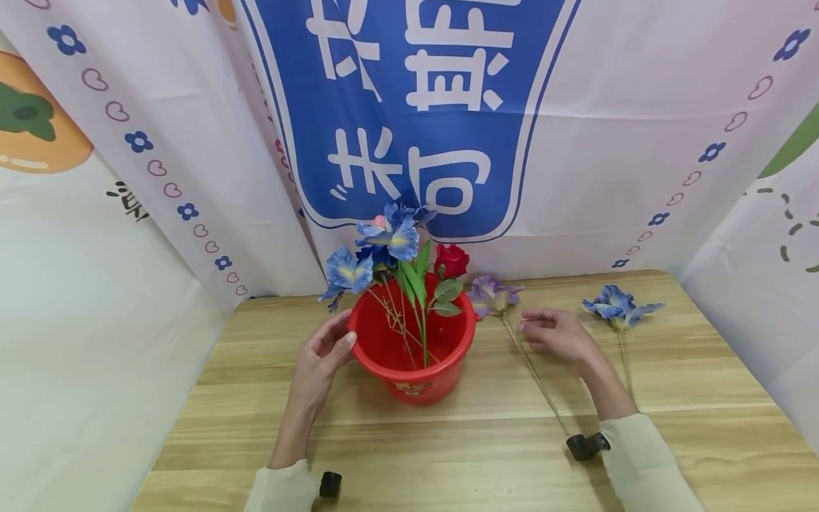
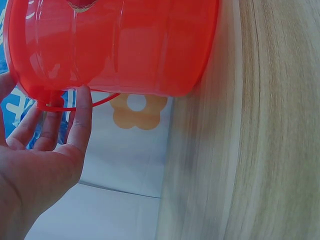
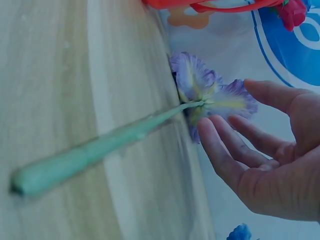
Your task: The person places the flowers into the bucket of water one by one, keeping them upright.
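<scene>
A red plastic bucket stands on the table, holding blue irises and a red rose on long stems. My left hand grips the bucket's left side, thumb at the rim and fingers against the outer wall by the thin red handle. To the right of the bucket lies a purple iris, its green stem running toward the front. Close over that stem, my right hand has its fingers loosely bent and apart, with nothing held between them.
Another blue iris lies on the table farther right, partly behind the right forearm. The wooden table ends at the back against a printed white and blue cloth. Black wrist devices sit by both sleeves.
</scene>
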### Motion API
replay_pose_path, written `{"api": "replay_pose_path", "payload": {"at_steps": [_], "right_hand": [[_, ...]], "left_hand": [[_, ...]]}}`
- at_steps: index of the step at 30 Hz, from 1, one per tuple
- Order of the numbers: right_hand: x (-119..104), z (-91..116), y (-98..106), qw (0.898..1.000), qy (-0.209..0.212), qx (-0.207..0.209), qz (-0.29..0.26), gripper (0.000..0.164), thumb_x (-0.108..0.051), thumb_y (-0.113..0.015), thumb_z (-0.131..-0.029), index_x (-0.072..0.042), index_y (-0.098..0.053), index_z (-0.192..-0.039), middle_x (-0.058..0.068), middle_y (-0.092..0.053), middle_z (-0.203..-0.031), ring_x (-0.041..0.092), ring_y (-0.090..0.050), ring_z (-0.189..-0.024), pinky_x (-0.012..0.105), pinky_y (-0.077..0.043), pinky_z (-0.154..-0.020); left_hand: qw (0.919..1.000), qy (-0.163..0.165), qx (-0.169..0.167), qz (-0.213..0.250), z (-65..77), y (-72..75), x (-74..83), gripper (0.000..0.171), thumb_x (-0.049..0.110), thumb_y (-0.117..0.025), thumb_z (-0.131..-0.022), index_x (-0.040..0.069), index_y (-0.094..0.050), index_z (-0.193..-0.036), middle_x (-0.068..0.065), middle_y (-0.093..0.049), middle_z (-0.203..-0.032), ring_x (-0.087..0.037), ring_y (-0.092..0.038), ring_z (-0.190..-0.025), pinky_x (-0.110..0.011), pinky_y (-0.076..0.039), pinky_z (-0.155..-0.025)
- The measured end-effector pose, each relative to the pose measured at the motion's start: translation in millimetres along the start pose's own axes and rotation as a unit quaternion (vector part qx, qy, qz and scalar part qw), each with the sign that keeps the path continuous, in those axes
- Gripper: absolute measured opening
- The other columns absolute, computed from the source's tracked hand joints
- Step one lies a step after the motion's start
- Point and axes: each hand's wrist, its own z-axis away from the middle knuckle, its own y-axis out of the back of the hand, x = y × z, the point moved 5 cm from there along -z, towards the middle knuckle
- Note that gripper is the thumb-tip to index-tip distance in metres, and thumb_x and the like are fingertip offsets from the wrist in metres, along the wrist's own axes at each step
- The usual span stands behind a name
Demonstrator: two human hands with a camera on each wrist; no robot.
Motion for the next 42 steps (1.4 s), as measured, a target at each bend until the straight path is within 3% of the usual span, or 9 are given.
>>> {"api": "replay_pose_path", "payload": {"at_steps": [5,15,24,34,39,42], "right_hand": [[7.9,-4.8,-2.2,0.999,-0.018,-0.029,-0.03,0.06,-0.016,-0.064,-0.108,0.012,-0.041,-0.157,0.035,-0.051,-0.155,0.034,-0.066,-0.133,0.037,-0.061,-0.108],[17.0,-8.5,-4.3,0.997,-0.042,-0.048,-0.046,0.063,-0.015,-0.065,-0.107,0.012,-0.039,-0.158,0.033,-0.051,-0.156,0.013,-0.071,-0.116,0.033,-0.065,-0.098],[18.0,-6.3,-3.9,0.996,-0.047,-0.057,-0.043,0.061,-0.012,-0.068,-0.105,0.012,-0.043,-0.155,0.021,-0.073,-0.133,0.013,-0.076,-0.104,0.033,-0.068,-0.088],[21.1,-5.1,-9.8,0.997,-0.055,-0.038,-0.035,0.053,-0.003,-0.072,-0.1,0.014,-0.053,-0.146,0.003,-0.08,-0.107,0.01,-0.077,-0.093,0.028,-0.067,-0.078],[16.3,-3.8,-9.5,0.998,-0.043,-0.019,-0.041,0.053,0.002,-0.071,-0.099,0.015,-0.052,-0.146,0.008,-0.079,-0.108,0.011,-0.076,-0.09,0.027,-0.067,-0.076],[8.2,-1.2,-7.7,0.999,-0.025,-0.002,-0.03,0.052,0.001,-0.07,-0.099,0.015,-0.052,-0.147,0.019,-0.075,-0.119,0.015,-0.077,-0.094,0.029,-0.068,-0.078]], "left_hand": [[1.0,0.003,0.0,-0.008,0.3,1.2,0.7,0.05,0.009,-0.065,-0.106,0.001,-0.054,-0.155,-0.006,-0.064,-0.136,-0.008,-0.071,-0.115,-0.028,-0.067,-0.09],[0.9999,0.005,0.0,-0.012,0.6,3.1,0.4,0.05,0.009,-0.065,-0.106,0.002,-0.054,-0.155,-0.005,-0.064,-0.137,-0.007,-0.07,-0.115,-0.029,-0.067,-0.09],[0.9998,0.005,-0.003,-0.017,1.2,2.7,-0.1,0.05,0.011,-0.065,-0.107,0.003,-0.054,-0.155,-0.014,-0.061,-0.144,-0.007,-0.07,-0.117,-0.028,-0.066,-0.09],[0.9997,0.008,-0.006,-0.023,0.6,1.7,0.6,0.05,0.013,-0.065,-0.108,0.003,-0.053,-0.156,-0.022,-0.058,-0.149,-0.006,-0.069,-0.118,-0.026,-0.066,-0.091],[0.9998,0.01,-0.004,-0.018,-0.1,1.1,0.8,0.05,0.011,-0.065,-0.107,0.003,-0.054,-0.156,-0.021,-0.059,-0.148,-0.007,-0.069,-0.118,-0.028,-0.066,-0.091],[0.9999,0.01,-0.002,-0.014,-0.4,0.7,0.6,0.05,0.01,-0.065,-0.106,0.003,-0.054,-0.155,-0.019,-0.06,-0.147,-0.008,-0.069,-0.118,-0.029,-0.066,-0.092]]}}
